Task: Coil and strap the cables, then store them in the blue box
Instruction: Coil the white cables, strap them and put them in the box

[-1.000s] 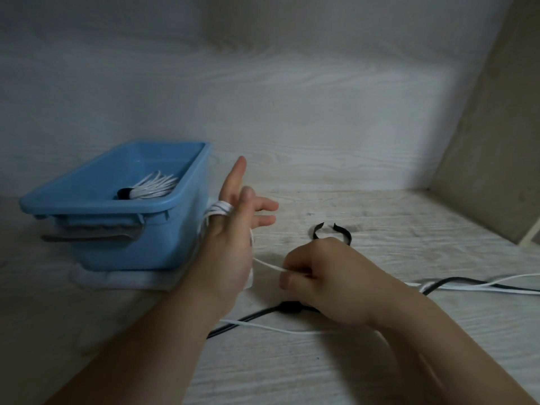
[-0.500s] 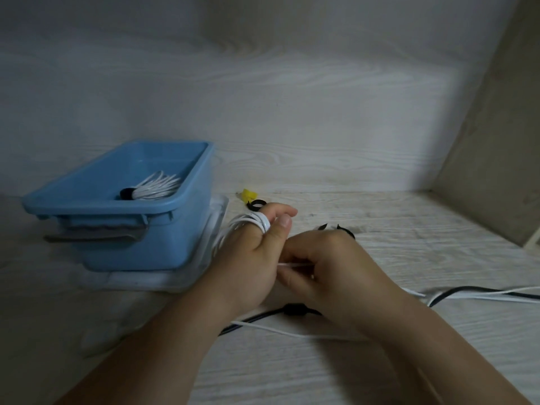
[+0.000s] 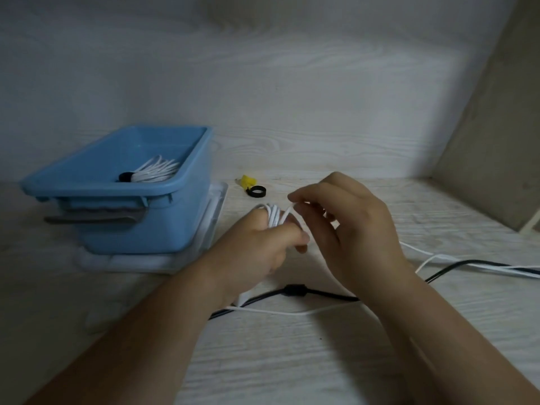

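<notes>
My left hand (image 3: 260,247) is curled, with several loops of white cable (image 3: 273,216) wound around its fingers. My right hand (image 3: 347,229) pinches the same cable just above the coil, at about the level of the left fingertips. The cable's free length (image 3: 292,312) trails over the table under my right wrist and off to the right. A black cable (image 3: 295,290) with a thick bead lies beneath both hands. The blue box (image 3: 187,188) stands at the left and holds a coiled white cable with a black strap (image 3: 152,172).
The box rests on a white lid (image 3: 210,238). A black strap ring (image 3: 257,190) and a yellow strap (image 3: 247,180) lie behind my hands. More white and black cable (image 3: 473,266) runs off the right edge. A wall panel (image 3: 496,141) closes the right side.
My left fingers went from spread upward to curled around the coil. My right hand rose from the table and carried the cable up over the left fingers, uncovering the strap ring behind.
</notes>
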